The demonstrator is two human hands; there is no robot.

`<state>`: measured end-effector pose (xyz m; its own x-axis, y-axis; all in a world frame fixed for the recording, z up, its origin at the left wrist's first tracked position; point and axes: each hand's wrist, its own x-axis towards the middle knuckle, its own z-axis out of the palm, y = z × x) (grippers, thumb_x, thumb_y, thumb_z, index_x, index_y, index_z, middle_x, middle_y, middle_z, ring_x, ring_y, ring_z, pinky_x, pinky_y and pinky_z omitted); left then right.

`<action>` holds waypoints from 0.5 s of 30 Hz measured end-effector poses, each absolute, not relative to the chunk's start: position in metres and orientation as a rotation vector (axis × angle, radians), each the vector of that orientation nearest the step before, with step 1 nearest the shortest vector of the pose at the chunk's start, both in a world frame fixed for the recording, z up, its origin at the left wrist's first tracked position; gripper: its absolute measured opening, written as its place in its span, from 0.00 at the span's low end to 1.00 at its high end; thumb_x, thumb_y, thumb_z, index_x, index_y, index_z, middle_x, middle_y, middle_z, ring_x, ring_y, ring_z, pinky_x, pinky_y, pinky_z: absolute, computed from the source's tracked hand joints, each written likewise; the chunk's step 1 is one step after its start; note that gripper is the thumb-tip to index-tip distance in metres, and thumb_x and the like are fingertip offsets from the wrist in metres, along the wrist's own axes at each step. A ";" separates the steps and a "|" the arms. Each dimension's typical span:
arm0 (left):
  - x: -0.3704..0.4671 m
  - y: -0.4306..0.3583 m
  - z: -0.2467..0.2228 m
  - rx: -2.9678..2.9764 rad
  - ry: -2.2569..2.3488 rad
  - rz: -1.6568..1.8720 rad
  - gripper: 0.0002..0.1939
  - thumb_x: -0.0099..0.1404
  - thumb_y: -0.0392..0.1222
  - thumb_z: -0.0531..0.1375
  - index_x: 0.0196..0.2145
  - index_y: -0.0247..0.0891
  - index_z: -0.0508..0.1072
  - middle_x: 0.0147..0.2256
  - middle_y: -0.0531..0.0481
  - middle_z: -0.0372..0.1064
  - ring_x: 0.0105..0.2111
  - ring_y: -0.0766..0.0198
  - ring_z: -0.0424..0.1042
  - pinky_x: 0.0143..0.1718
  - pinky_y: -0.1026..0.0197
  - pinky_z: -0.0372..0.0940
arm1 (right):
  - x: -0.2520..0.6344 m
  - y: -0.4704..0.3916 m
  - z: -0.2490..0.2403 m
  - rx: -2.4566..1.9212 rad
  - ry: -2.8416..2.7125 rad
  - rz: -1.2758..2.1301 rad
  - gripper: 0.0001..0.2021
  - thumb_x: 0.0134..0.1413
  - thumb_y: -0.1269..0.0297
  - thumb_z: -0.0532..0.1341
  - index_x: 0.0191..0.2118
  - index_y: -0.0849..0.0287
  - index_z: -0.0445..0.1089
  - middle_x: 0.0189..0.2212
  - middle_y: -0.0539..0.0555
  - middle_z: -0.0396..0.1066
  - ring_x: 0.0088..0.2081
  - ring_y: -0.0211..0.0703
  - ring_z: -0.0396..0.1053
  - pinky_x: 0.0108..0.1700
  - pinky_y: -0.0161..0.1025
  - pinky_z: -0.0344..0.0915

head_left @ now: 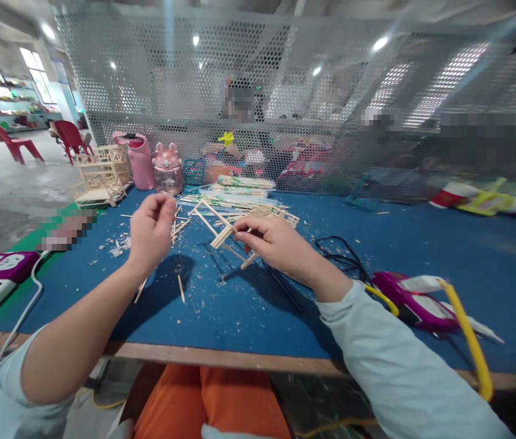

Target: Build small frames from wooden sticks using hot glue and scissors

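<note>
My right hand (271, 241) pinches a small frame of pale wooden sticks (222, 235), held tilted over the blue work surface. To its left, my left hand (152, 228) is raised with fingers pressed together; whatever lies between the fingertips is too small to make out. The two hands are apart. Loose sticks (180, 228) lie just right of my left hand, and a single short stick (182, 289) is below it. Behind my right hand another stick structure (285, 214) rests on the table.
Wrapped stick bundles (240, 192), a pink bottle (141, 161) and a clear cup (167, 172) stand along the perforated screen (185, 79). A wooden model (102, 174) is at back left. A purple tool (411, 302) with a yellow cable lies right.
</note>
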<state>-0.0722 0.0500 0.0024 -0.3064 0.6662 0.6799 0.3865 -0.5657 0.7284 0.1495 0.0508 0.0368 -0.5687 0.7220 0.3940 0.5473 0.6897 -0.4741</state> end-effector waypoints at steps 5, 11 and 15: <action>-0.110 0.082 0.000 1.512 1.579 2.032 0.06 0.59 0.40 0.57 0.30 0.35 0.68 0.23 0.54 0.63 0.23 0.71 0.61 0.27 0.67 0.58 | 0.154 0.060 0.037 -0.887 -2.356 0.358 0.07 0.50 0.69 0.56 0.32 0.60 0.72 0.28 0.52 0.73 0.29 0.36 0.68 0.31 0.33 0.62; -0.115 0.092 -0.014 1.764 1.845 1.464 0.07 0.56 0.41 0.58 0.27 0.34 0.71 0.24 0.53 0.68 0.24 0.68 0.63 0.29 0.65 0.57 | 0.166 0.089 0.029 -0.839 -2.633 0.333 0.15 0.44 0.79 0.52 0.29 0.57 0.75 0.39 0.52 0.76 0.43 0.39 0.72 0.46 0.38 0.65; -0.104 0.089 -0.023 1.925 1.816 1.099 0.06 0.56 0.41 0.59 0.26 0.35 0.71 0.24 0.51 0.69 0.24 0.67 0.64 0.28 0.64 0.57 | 0.174 0.100 0.026 -1.133 -2.667 0.215 0.23 0.39 0.85 0.49 0.34 0.56 0.76 0.43 0.51 0.75 0.47 0.39 0.70 0.50 0.39 0.64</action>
<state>-0.1040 0.0890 -0.0226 -0.0768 0.9398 0.3330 0.7307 -0.1742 0.6601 0.1738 0.1001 0.0262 -0.6725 0.7231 0.1577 0.6885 0.6894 -0.2249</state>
